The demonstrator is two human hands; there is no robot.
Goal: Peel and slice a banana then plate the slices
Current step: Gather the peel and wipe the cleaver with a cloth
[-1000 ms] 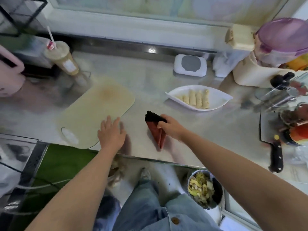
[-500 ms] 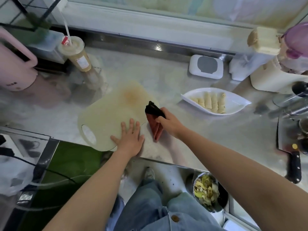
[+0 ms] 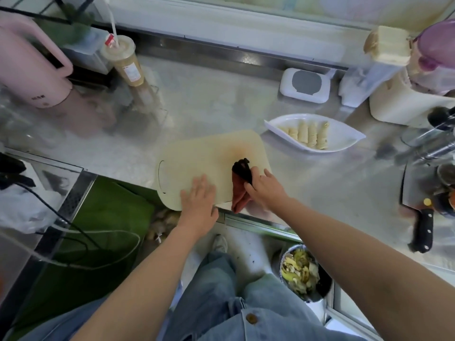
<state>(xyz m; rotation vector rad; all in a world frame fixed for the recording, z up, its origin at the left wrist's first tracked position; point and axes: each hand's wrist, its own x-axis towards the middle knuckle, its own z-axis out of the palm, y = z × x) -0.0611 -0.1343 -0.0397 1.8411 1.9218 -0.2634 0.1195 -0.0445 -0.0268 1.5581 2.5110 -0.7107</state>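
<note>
Already plated. Left hand (image 3: pixel 197 198) flat, open on cutting board (image 3: pixel 197 158); right hand (image 3: pixel 264 187) grips red cloth (image 3: pixel 240 193). Overhanging board may tip if pressed.

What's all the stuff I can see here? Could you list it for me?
cutting board: one, cream, counter's front edge
cloth: one, red and black, on the board's right end
plate: one, white, right of the board
banana slices: one row, pale yellow, on the plate
cleaver: one, black handle, far right
drink cup: one, tan, with straw, back left
kettle: one, pink, far left
scrap bin: one, metal, floor
left hand: flat on the board
right hand: gripping the cloth
</note>
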